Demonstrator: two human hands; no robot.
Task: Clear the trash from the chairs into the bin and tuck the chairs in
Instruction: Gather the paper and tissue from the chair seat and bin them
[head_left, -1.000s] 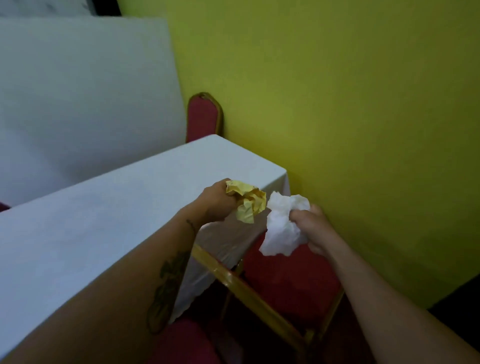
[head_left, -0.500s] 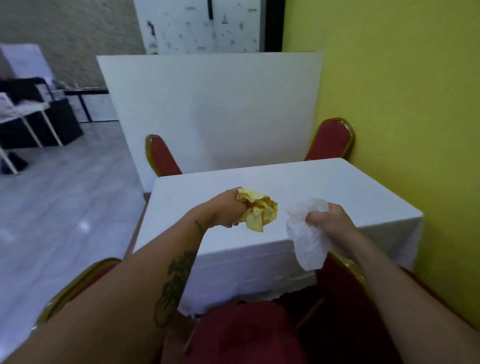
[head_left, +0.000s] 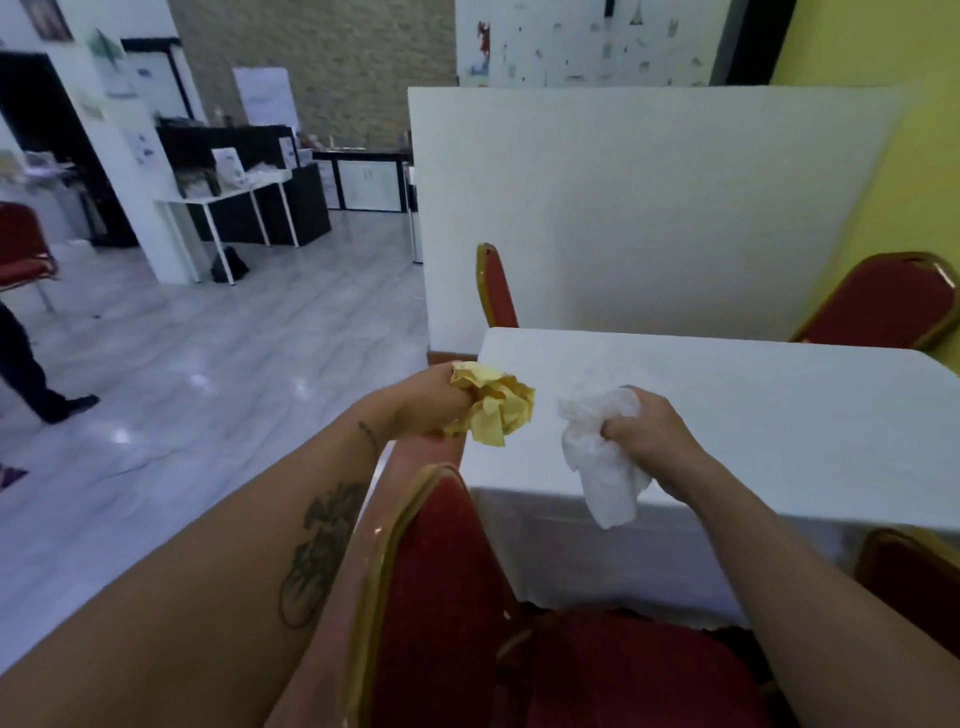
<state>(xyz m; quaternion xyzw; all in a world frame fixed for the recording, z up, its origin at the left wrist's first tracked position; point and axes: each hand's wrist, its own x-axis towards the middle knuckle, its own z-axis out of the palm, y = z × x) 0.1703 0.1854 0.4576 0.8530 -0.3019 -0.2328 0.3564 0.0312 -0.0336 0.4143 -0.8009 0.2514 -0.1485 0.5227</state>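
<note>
My left hand (head_left: 426, 400) grips a crumpled yellow paper (head_left: 493, 402) near the left corner of the white-clothed table (head_left: 753, 410). A crumpled white tissue (head_left: 597, 452) hangs from my right hand (head_left: 649, 436) above the table's front edge. Below my arms stands a red chair with a gold frame (head_left: 441, 597), its back on the left and its seat pulled out from the table. A second red chair (head_left: 909, 571) shows at the right edge. No bin is in view.
Two more red chairs stand at the table's far side, one (head_left: 496, 286) at the left and one (head_left: 883, 301) at the right. A white partition (head_left: 649, 208) rises behind them, a yellow wall (head_left: 914, 130) at right. A person's leg (head_left: 31, 374) is on the tiled floor (head_left: 234, 364) at left.
My view has swung left, away from the yellow wall, so the open floor and the room beyond are now visible. Both hands keep their papers and stay in front of me.
</note>
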